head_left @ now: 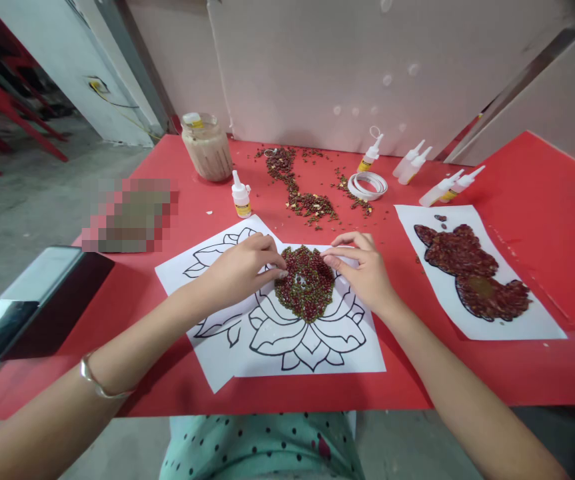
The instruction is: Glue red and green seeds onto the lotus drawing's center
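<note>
A white sheet with a black lotus outline [312,357] lies before me, its upper middle covered by a patch of small red and green beans [304,287]. At the patch's left edge is my left hand [252,260], thumb and fingertips pinched together; anything between them is too small to make out. My right hand [364,270] rests at the right edge, fingers stretched and somewhat apart, fingertips touching or very near the beans. Partly under the lotus sheet, a second outlined sheet [212,360] sticks out to the left.
Loose beans [312,207] lie scattered behind the sheets. Around them stand a glue bottle [241,197], a jar [207,150], tape rolls [367,187] and several more glue bottles [440,190]. A bean-covered picture [472,267] lies right; a phone-like dark object [42,300] stands left on the red table [407,383].
</note>
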### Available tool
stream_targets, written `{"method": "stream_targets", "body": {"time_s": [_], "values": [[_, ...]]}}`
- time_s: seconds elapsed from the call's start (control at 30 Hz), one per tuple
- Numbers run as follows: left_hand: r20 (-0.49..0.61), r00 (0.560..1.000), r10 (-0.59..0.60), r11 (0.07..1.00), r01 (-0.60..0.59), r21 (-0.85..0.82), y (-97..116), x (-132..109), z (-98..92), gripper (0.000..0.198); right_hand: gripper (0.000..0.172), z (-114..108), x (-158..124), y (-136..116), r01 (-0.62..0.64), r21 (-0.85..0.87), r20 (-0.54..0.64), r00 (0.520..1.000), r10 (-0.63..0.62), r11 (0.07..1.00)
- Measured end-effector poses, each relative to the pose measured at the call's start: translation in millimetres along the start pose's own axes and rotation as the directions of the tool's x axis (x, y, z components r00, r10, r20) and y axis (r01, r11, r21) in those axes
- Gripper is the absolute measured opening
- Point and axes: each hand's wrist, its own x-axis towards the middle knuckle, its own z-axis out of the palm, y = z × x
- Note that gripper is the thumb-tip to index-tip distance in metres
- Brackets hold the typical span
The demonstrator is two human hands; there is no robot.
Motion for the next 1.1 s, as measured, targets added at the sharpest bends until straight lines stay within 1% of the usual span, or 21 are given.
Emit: {"method": "stream_targets", "body": {"time_s": [0.1,0.2,0.33,0.43,0.63,0.8,0.97,1.1], "values": [[-0.022,1.0,-0.019,1.0,0.019,-0.005,-3.0,-1.3,-2.6,0.021,0.01,8.1,-4.7,-9.7,0.007,0.004,0.087,0.996,-0.008,1.0],[-0.026,0.999,-0.023,1.0,0.023,0.0,-3.5,-1.3,-1.9,0.022,0.01,14.7,-7.8,-17.3,0.01,-0.016,0.136,0.991,-0.008,1.0],[-0.029,1.0,-0.009,1.0,0.009,0.012,-3.0,-1.8,0.0,0.023,0.009,18.4,-8.9,-21.8,0.001,-0.044,0.177,0.984,0.006,0.999],[-0.023,1.0,-0.012,1.0,0.013,0.018,-2.7,-2.3,0.5,0.023,0.008,19.3,-9.1,-22.4,0.003,-0.058,0.18,0.984,0.007,0.998],[-0.025,1.0,-0.01,1.0,0.01,0.014,-3.4,-2.4,0.5,0.022,0.009,21.6,-10.2,-21.4,0.054,-0.072,0.168,0.985,-0.041,0.996],[-0.052,0.998,0.019,1.0,-0.018,0.017,-5.9,-3.0,1.5,0.022,0.008,21.4,-9.7,-21.5,0.05,-0.083,0.151,0.988,-0.037,0.995],[-0.051,0.999,0.015,1.0,-0.014,0.021,-5.5,-3.4,2.0,0.023,0.009,21.5,-10.0,-21.5,0.063,-0.105,0.17,0.984,-0.044,0.992],[-0.049,0.999,0.01,1.0,-0.008,0.023,-3.9,-3.5,1.4,0.023,0.009,21.3,-9.8,-21.8,0.065,-0.116,0.16,0.986,-0.046,0.991]]}}
